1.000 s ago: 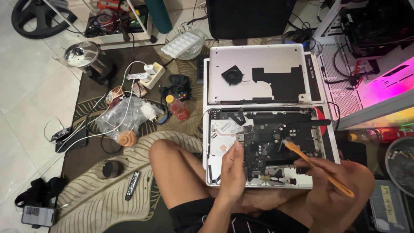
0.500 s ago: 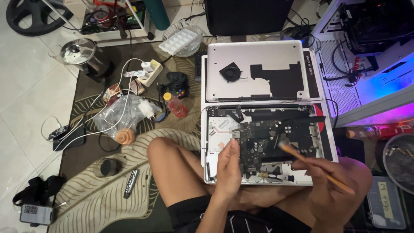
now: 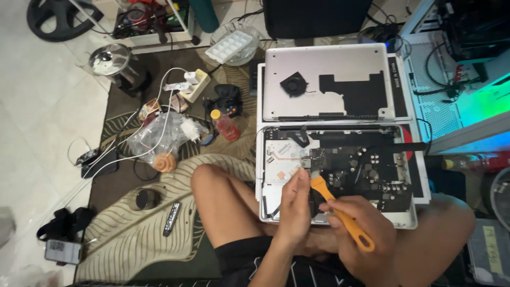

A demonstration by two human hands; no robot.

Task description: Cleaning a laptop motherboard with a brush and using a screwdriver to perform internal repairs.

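While the opened silver laptop chassis (image 3: pixel 340 175) lies at centre frame, the right hand (image 3: pixel 366 234) grips an orange-handled brush (image 3: pixel 340 212), long axis running lower right to upper left. Left hand (image 3: pixel 293 204) fingers appear pressed together beside the bristles.

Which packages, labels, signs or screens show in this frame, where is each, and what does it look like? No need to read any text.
Clear plastic bag: on the rug left of the knee, crumpled, holding white cables.
Small printed box: just above the bag, red and white.
Small phone-like device: floor at bottom left, grey face with a dark code square.
Pale yellow label: on a grey case at bottom right, narrow strip.
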